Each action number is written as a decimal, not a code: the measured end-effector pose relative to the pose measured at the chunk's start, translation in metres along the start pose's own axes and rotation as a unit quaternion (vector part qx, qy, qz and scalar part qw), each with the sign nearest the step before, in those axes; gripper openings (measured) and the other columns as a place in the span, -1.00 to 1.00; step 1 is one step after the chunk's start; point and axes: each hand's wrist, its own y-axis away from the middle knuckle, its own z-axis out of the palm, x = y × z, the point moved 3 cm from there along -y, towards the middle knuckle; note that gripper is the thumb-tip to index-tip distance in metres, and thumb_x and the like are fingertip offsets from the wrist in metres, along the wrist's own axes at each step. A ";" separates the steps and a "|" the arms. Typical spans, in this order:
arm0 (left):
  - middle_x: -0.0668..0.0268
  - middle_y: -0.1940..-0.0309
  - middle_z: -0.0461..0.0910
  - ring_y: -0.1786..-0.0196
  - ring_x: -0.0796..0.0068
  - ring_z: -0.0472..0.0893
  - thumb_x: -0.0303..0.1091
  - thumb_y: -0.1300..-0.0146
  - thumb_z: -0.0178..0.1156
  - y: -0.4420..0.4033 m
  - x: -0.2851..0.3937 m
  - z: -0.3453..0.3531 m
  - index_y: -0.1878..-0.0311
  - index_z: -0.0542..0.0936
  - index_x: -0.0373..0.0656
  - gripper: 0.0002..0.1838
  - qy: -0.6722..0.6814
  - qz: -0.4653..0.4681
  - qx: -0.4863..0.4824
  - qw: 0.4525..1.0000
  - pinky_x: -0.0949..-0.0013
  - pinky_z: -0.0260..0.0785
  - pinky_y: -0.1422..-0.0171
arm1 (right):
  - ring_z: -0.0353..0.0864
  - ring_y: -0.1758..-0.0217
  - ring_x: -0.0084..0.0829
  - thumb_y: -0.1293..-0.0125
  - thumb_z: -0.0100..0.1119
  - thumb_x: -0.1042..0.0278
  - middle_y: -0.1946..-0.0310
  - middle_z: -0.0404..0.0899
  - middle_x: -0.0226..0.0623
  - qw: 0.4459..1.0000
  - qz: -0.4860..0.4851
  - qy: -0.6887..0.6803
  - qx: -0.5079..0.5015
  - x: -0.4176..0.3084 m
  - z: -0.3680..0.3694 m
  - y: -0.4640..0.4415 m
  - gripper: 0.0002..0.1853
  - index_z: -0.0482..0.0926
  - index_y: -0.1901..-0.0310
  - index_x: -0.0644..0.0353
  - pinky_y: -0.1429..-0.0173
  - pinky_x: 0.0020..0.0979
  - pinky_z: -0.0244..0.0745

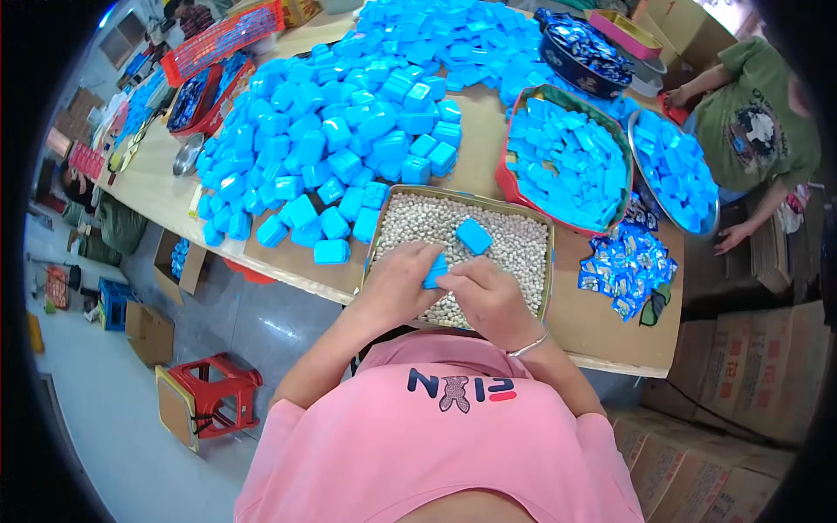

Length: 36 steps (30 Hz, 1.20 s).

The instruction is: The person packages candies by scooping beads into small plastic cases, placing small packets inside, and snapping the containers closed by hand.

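Note:
My left hand (399, 283) is closed around a small blue plastic box (434, 273), partly hidden by the fingers. At the right end of the same box, my right hand (491, 301) has its fingers bent and pressed together on it. Both hands are above a rectangular tray (549, 266) filled with small pale round beads (418, 212). Another blue plastic box (473, 236) lies on the beads, just beyond my right hand.
Blue boxes (340, 139) are heaped behind the tray. Rightward stand a red-rimmed basin (504, 179) and a metal bowl (717, 209) of blue pieces, with blue packets (628, 266) nearby. A co-worker (754, 122) is at the right; a red stool (231, 397) is at lower left.

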 end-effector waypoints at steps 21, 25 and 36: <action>0.15 0.27 0.53 0.34 0.17 0.46 -0.41 0.04 0.19 -0.001 -0.020 0.058 -0.18 0.39 -0.28 -0.39 0.101 0.158 0.191 0.964 0.26 0.35 0.18 | 0.43 0.43 -0.52 -0.08 0.17 0.69 0.42 0.51 -0.38 0.992 0.052 -0.067 -0.097 0.039 0.024 0.016 -0.81 0.55 0.28 0.19 0.30 -0.52 0.37; 0.15 0.28 0.55 0.35 0.18 0.48 -0.42 0.08 0.20 -0.009 -0.013 0.056 -0.16 0.42 -0.28 -0.38 0.092 0.201 0.169 0.960 0.26 0.37 0.19 | 0.42 0.42 -0.53 -0.09 0.16 0.69 0.42 0.50 -0.39 0.981 0.105 -0.118 -0.117 0.046 0.017 0.020 -0.81 0.51 0.28 0.18 0.27 -0.51 0.38; 0.20 0.17 0.52 0.26 0.38 0.46 -0.48 -0.08 0.17 -0.097 -0.059 -0.026 -0.28 0.36 -0.12 -0.39 -0.027 0.124 0.322 0.938 0.35 0.36 0.11 | 0.46 0.39 -0.51 -0.05 0.29 0.55 0.38 0.51 -0.36 0.944 0.325 -0.041 0.046 0.071 -0.039 0.053 -0.77 0.51 0.23 0.22 0.25 -0.51 0.41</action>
